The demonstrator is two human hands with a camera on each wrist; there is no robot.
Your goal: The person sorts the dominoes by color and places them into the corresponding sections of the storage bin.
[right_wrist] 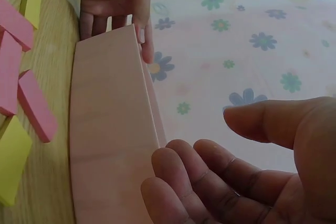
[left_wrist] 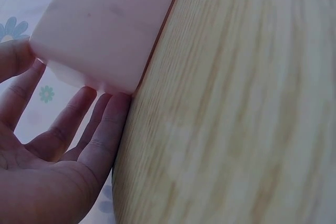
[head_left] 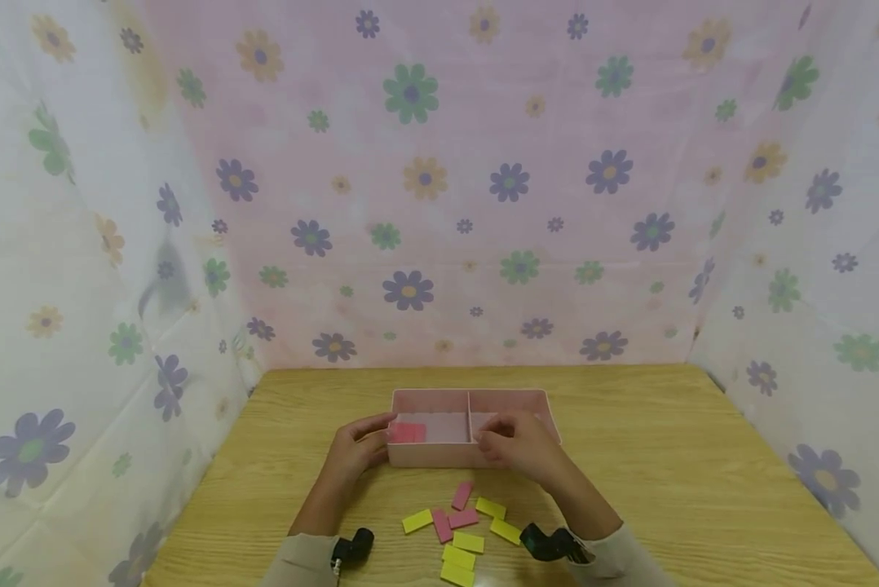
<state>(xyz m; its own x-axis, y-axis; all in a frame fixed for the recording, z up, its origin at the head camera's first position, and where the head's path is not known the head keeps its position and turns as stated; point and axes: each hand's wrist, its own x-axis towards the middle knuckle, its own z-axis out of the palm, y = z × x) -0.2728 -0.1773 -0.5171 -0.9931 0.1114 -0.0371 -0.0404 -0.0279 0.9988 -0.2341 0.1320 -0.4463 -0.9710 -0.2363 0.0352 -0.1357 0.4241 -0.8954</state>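
A pink two-compartment box [head_left: 439,455] stands on the table. My left hand [head_left: 355,447] touches its left end; in the left wrist view, the fingers [left_wrist: 110,129] reach fairly straight to the end wall, with the thumb near the upper corner. Over the right compartment is my right hand [head_left: 520,444], close to the front wall. The right wrist view shows its fingers [right_wrist: 173,169] lightly bent and the thumb apart, nothing between them. Pink blocks [head_left: 408,432] lie together at the left of the left compartment. My right hand hides part of the right compartment.
In front of the box, several yellow blocks [head_left: 469,542] and 3 pink blocks [head_left: 463,518] lie scattered on the wooden table [head_left: 630,456]. A flower-printed cloth [head_left: 439,204] hangs behind and along both sides. A black wrist camera [head_left: 545,542] sits at my right cuff.
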